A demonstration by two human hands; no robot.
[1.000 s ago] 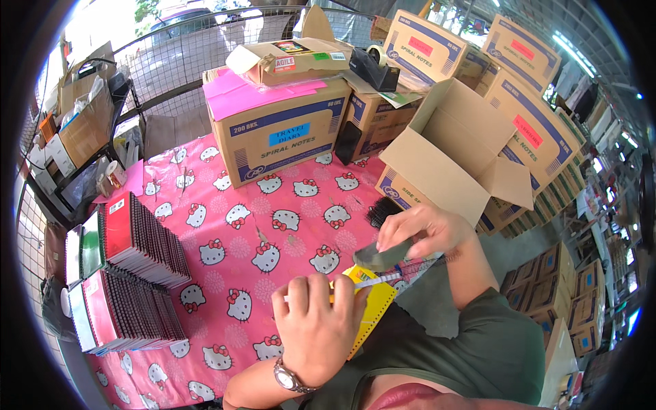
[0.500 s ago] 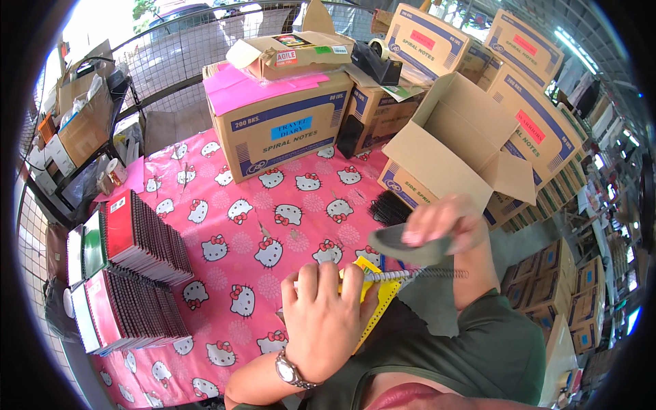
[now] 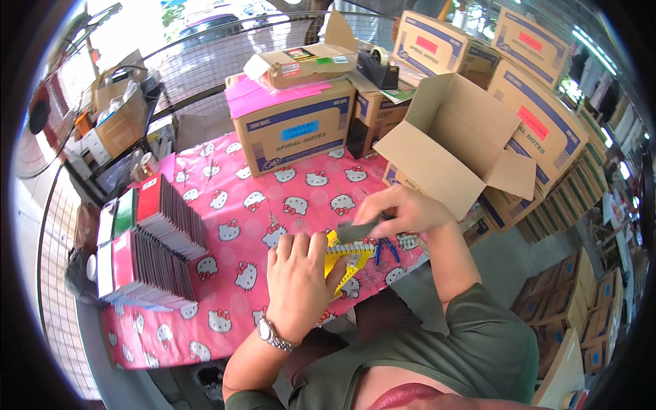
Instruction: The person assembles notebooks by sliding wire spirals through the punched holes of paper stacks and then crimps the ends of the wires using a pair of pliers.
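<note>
Yellow notebook (image 3: 354, 263), dark pad (image 3: 358, 231) back beside its coil (image 3: 350, 249), blue pliers (image 3: 392, 251) uncovered

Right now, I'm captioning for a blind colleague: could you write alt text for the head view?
A person's left hand holds a yellow spiral-bound notebook while the right hand holds a flat grey piece near its coil, over a pink, cat-patterned table cover. Stacked red and green spiral notebooks sit at left, brown cardboard boxes behind.

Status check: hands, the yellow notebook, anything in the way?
Left hand gripping yellow notebook. Right hand pinching dark flat piece near the spiral binding. Blue-handled tool right of notebook, seemingly not blocking.
</note>
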